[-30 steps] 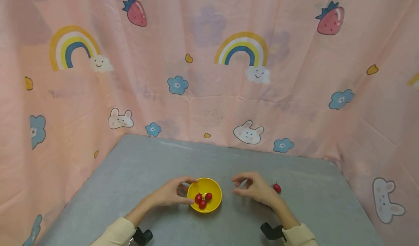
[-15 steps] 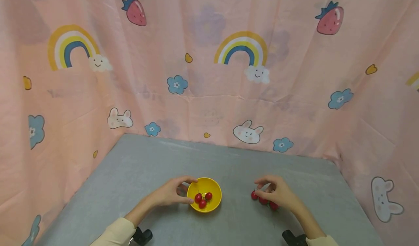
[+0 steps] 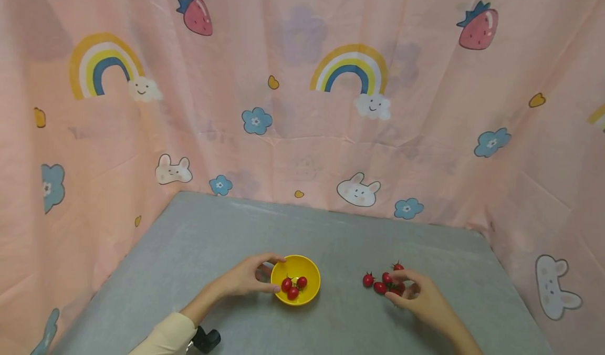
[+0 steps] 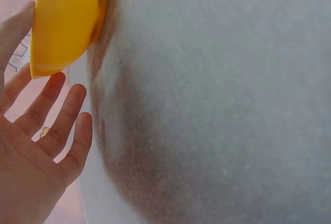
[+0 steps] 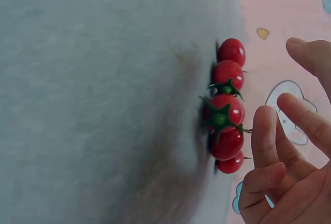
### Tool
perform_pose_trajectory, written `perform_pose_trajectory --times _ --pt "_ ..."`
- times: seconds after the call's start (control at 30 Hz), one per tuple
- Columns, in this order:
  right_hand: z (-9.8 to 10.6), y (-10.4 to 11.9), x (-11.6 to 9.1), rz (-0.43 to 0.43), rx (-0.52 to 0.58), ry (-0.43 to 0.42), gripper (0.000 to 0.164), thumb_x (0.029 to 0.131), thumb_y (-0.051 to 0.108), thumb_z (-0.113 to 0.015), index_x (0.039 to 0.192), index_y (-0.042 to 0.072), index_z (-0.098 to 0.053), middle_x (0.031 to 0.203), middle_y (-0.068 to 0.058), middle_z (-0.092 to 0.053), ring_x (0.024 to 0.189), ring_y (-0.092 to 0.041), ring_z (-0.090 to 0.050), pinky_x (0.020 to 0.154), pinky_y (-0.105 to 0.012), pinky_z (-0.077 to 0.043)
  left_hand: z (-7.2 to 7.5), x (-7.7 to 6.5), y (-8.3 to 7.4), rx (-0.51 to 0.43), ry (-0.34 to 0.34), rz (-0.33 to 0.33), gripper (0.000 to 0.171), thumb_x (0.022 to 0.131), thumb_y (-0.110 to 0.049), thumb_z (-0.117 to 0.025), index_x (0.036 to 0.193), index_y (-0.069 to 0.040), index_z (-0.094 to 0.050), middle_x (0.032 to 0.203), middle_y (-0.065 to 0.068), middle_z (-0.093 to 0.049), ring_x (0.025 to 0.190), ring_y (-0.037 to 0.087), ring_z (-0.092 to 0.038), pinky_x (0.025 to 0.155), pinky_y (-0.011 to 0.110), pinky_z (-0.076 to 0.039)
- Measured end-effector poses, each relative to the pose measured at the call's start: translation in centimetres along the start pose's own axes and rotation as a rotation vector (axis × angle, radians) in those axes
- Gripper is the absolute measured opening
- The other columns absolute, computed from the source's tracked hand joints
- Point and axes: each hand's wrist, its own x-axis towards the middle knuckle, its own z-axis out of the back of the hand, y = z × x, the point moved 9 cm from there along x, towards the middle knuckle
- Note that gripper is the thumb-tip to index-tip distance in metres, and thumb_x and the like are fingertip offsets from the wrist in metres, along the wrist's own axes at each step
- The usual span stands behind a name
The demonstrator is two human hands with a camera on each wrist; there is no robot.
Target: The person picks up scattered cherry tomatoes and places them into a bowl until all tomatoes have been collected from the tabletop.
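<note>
Left to right. Left hand: grip is on the left side of the yellow bowl, index finger on the rim toward the back, thumb on the rim nearer the front, wide span between them. Left wrist view: bowl held at the rim, remaining fingers spread loosely below it. Cream sleeve and a black device at that wrist.

Bowl sits upright on the grey desk, three red tomatoes inside, bunched toward the left and front.

Further right, well apart from the bowl: loose tomatoes on the desk, close together, five visible in the right wrist view, green stems on some. Right hand is at the right side of that cluster. Grip moderately wide, thumb and index apart, fingers bent, holding nothing; partly covers one tomato in the head view. Can't tell if a fingertip touches.

Vs 0.5 s ago: right hand has shifted right, uncovering more of the cluster; its sleeve and black device are now out of the head view. Left hand, bowl and the three tomatoes inside look unchanged.
</note>
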Motion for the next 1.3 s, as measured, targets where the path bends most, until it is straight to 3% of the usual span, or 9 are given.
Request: perform_pose_trajectory --times 0.17,0.4,0.77,1.1,1.3 --pt "0.1 -0.8 -0.8 -0.064 -0.017 -0.052 0.053 0.082 0.021 -0.088 0.125 0.001 -0.065 0.115 -0.015 -0.063 0.069 -0.022 -0.060 0.058 -0.031 -0.050 0.0 0.0 0.2 -0.003 0.002 0.003 0.057 0.089 -0.026 -0.082 0.140 -0.015 -0.057 0.138 0.003 -0.057 0.108 0.018 -0.063 0.088 0.033 -0.054" --pt "1.0 -1.8 -2.1 -0.157 -0.117 -0.138 0.063 0.080 0.034 -0.089 0.129 0.006 -0.063 0.120 -0.015 -0.062 0.074 -0.021 -0.059 0.062 -0.030 -0.050 0.0 -0.2 -0.2 -0.011 0.000 -0.020 0.055 0.090 -0.024 -0.081 0.139 -0.012 -0.057 0.138 0.008 -0.057 0.108 0.023 -0.064 0.088 0.037 -0.055" --pt "0.6 -3.1 -3.2 -0.260 -0.132 -0.128 0.069 0.078 0.039 -0.090 0.133 0.007 -0.062 0.113 -0.010 -0.065 0.071 -0.021 -0.057 0.060 -0.032 -0.049 0.0 -0.2 -0.5 -0.032 -0.005 0.000 0.056 0.089 -0.020 -0.082 0.138 -0.012 -0.058 0.139 0.007 -0.057 0.109 0.026 -0.063 0.089 0.040 -0.055" --pt "-0.4 -3.0 -2.7 -0.252 -0.120 -0.129 0.062 0.076 0.032 -0.091 0.126 0.005 -0.066 0.103 -0.007 -0.068 0.067 -0.021 -0.057 0.059 -0.031 -0.049 0.0 -0.2 -0.5 -0.035 -0.003 -0.005 0.056 0.089 -0.020 -0.082 0.138 -0.012 -0.058 0.139 0.007 -0.057 0.109 0.025 -0.064 0.089 0.040 -0.055" --pt "-0.5 -2.8 -2.2 -0.183 -0.154 -0.162 0.041 0.077 0.021 -0.091 0.111 0.007 -0.073 0.091 -0.002 -0.068 0.069 -0.018 -0.058 0.060 -0.030 -0.050 -0.1 -0.1 -0.4 -0.026 0.002 -0.008 0.056 0.089 -0.021 -0.082 0.139 -0.011 -0.057 0.138 0.007 -0.057 0.109 0.026 -0.064 0.088 0.040 -0.055"
